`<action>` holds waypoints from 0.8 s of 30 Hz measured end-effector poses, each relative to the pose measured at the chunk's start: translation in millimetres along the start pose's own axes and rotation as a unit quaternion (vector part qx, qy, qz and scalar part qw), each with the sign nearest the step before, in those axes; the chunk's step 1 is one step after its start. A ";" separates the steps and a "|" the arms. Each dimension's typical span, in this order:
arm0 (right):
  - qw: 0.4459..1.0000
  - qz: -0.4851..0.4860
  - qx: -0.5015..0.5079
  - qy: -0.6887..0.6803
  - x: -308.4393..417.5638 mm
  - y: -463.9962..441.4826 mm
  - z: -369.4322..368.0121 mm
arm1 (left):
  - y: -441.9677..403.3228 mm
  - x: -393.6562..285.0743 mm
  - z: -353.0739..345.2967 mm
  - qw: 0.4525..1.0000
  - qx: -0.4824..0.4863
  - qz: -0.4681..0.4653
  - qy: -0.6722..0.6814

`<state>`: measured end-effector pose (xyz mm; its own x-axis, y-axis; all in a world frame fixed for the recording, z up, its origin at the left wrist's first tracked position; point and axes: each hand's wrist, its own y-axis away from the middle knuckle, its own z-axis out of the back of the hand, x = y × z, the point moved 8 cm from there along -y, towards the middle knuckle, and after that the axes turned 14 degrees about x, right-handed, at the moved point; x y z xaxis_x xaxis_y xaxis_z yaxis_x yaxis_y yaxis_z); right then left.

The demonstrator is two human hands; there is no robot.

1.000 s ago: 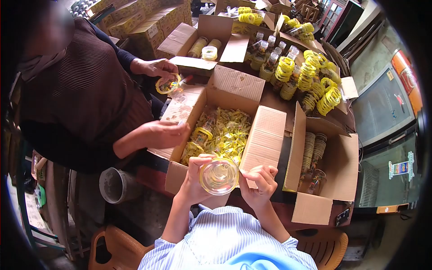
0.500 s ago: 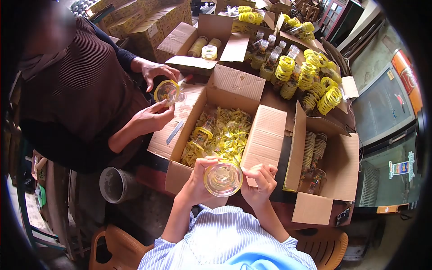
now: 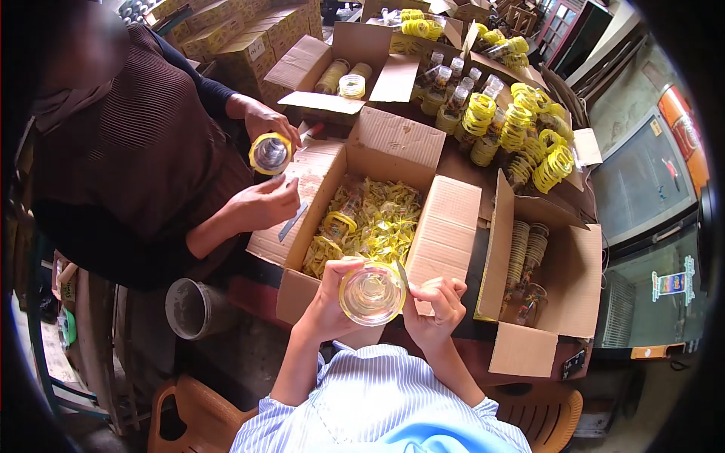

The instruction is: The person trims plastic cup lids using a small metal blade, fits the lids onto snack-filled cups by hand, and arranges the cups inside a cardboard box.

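With the left hand [image 3: 326,306] gripping the clear cup [image 3: 373,295], a blade [image 3: 401,273] pinched in the right hand [image 3: 436,311] came into view — work apparently centred on the rim [image 3: 373,325].

No word, brand or number can be read with certainty. At eleven o'clock, a pale patch with dark marks stands on a stacked brown cardboard carton with yellowish print [image 3: 255,51]; both the marks and the print are too small to make out. At two o'clock, white script runs along a curved orange-red panel [image 3: 680,121], its letters unclear, and a small yellow rectangular label [image 3: 655,127] sits on a framed glass panel [image 3: 642,174]. At three o'clock, a colorful white-edged sticker [image 3: 674,284] on greenish glass [image 3: 642,302] bears illegible lettering.
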<state>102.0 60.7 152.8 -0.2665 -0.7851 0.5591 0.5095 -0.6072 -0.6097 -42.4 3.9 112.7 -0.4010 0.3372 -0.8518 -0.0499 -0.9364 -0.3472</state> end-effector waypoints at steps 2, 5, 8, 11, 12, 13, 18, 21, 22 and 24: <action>1.000 0.001 -0.002 -0.001 -0.5 0.0 -0.1 | 0.8 1.7 0.1 1.000 0.000 0.010 0.015; 1.000 -0.006 -0.013 -0.009 -2.2 1.4 4.2 | 0.1 0.8 2.9 0.999 -0.006 0.006 0.037; 1.000 -0.005 0.000 -0.003 2.5 3.2 4.8 | -0.3 0.2 4.1 0.999 -0.013 -0.007 0.043; 1.000 -0.002 0.002 -0.013 3.0 5.0 1.5 | -0.4 1.1 2.7 0.999 -0.012 -0.016 0.040; 1.000 -0.002 0.001 -0.010 3.3 4.8 1.8 | -0.4 1.3 2.2 0.999 -0.011 -0.018 0.039; 1.000 -0.001 0.000 -0.008 3.8 4.2 2.2 | -0.1 2.1 1.6 0.999 -0.008 -0.015 0.032; 1.000 0.002 -0.005 -0.010 2.9 2.1 2.0 | 0.0 2.3 -0.3 1.000 0.011 -0.009 0.022; 1.000 0.005 -0.005 -0.005 1.6 1.8 1.5 | 2.3 7.3 -3.5 0.999 0.019 0.007 0.040; 1.000 0.004 -0.005 -0.001 1.4 2.0 1.0 | 3.5 10.2 -4.2 0.999 0.020 0.010 0.044; 1.000 0.005 -0.003 0.004 0.7 2.2 0.1 | 5.9 15.9 -4.5 0.998 0.023 0.018 0.052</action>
<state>103.0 58.8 151.9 -0.2687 -0.7922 0.5479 0.5070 -0.6000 -0.6189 -45.0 4.1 95.3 -0.3065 0.3100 -0.9000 -0.0796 -0.9505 -0.3003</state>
